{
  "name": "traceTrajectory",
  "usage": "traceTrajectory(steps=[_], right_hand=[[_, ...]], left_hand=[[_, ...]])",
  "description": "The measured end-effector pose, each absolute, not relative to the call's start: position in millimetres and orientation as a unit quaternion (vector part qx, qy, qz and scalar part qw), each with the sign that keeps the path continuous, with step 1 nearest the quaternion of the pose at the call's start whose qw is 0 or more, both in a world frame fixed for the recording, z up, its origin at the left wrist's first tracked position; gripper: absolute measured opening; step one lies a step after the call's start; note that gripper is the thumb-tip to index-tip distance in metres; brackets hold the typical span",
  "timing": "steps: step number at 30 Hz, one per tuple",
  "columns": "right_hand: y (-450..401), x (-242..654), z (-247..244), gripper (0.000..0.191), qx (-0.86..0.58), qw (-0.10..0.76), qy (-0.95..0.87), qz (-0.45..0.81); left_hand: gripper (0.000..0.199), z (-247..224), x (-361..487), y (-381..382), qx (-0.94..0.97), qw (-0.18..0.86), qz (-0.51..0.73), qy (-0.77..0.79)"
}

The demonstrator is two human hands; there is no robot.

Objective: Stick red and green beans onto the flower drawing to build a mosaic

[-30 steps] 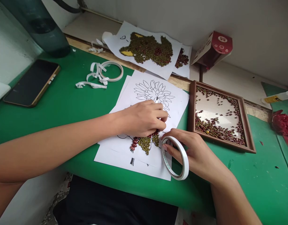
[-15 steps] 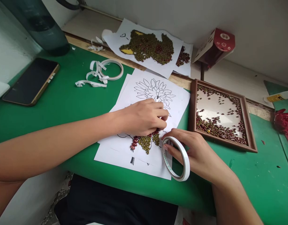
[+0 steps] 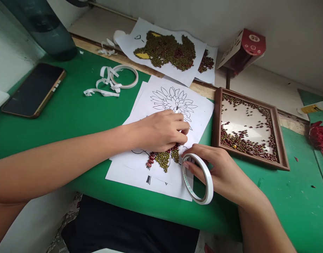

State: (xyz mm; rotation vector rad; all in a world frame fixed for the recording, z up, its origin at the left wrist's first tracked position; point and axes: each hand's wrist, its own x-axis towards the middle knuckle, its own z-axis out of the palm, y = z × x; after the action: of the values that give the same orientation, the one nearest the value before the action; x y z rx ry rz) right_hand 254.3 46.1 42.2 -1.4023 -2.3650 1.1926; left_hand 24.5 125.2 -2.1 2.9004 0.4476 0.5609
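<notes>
My left hand (image 3: 164,130) rests on a white sheet (image 3: 200,105) with a line-drawn flower (image 3: 173,100), its fingers curled together over the stem. A small white piece with a dark tip shows beside its knuckles; what the fingers hold is mostly hidden. Below that hand, green beans (image 3: 163,160) fill a leaf shape and dark red beans (image 3: 151,160) form a short line. My right hand (image 3: 216,168) grips a roll of white tape (image 3: 209,182), tilted on edge over the sheet's lower right corner, with the thumb inside the ring.
A wooden frame tray (image 3: 216,119) of loose beans lies on the right. Behind are a bean-covered animal picture (image 3: 169,52) and a red box (image 3: 245,47). Another tape roll (image 3: 135,82) with peeled strips (image 3: 102,92), a phone (image 3: 35,89) and a dark bottle (image 3: 51,35) lie leftward.
The camera view has shifted very slightly. Both hands keep almost the same pose and place, with the tape roll still in my right hand.
</notes>
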Motion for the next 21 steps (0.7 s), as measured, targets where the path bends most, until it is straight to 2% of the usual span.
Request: traceTrajectory(steps=[21], right_hand=[[45.6, 257.5, 41.0, 0.019, -0.462, 0.063, -0.788, 0.403]], left_hand=[[0.019, -1.1, 24.3, 124.4, 0.967, 0.073, 0.189, 0.152]])
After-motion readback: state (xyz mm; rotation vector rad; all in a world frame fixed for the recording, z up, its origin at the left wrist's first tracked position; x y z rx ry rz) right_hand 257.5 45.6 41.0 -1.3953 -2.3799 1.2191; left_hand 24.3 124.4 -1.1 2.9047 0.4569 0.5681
